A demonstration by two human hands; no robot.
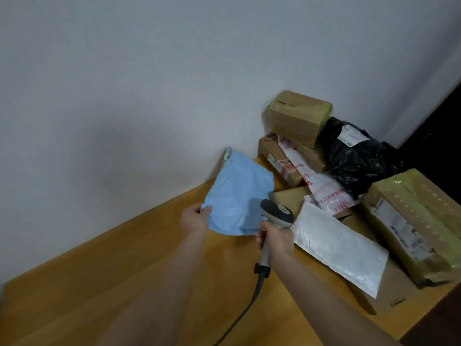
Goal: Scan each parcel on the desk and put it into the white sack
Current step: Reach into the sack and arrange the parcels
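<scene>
Left hand (195, 218) outstretched, pinching the near-left corner of a blue poly mailer (239, 196) raised above the wooden desk (99, 283), right hand (275, 237) wrapped round a corded barcode scanner (274, 216) just right of it, parcel pile (336, 176) far right.

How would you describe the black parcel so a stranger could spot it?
Find the far right corner of the wooden desk, where parcels are piled. The black parcel sits right of the topmost brown box. Only it is crinkled black plastic.

Dim, flat light. Soft shadow on wall (129, 156) up-left of the fingers (206, 210); whole frame soft, edges bowed, blurrier below them.
</scene>
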